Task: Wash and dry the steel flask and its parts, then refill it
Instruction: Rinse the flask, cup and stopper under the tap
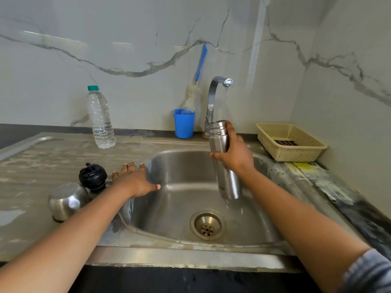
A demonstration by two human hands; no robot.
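While one steel flask (228, 180) hangs nearly upright over the sink (169, 170), the right hand (237, 153) grips its brushed cylindrical body just below the open, threaded neck. The left hand (133, 180) lies flat with straight fingers on the rim where the drainboard meets the basin, its thumb reaching over the edge. It holds nothing.

One curved chrome tap (212, 96) runs a thin stream of water that comes down at the flask's neck; whether it goes inside, I cannot tell. More water falls below the flask's base toward the single round drain (208, 225).

Two flask parts sit on the wet, ribbed steel drainboard just left of the left hand: one black domed stopper (93, 178) and one rounded steel cap (67, 200), mouth down. The two stand close together.

Farther back stands one clear ribbed plastic bottle (100, 119) with a green lid. On the dark desk (21, 130) by the marbled wall stands one blue cup (184, 123) holding one bottle brush (200, 64) with a blue handle. One beige perforated basket (292, 142) fills the right corner.

The basin is smooth and rounded, with open room left of the flask.
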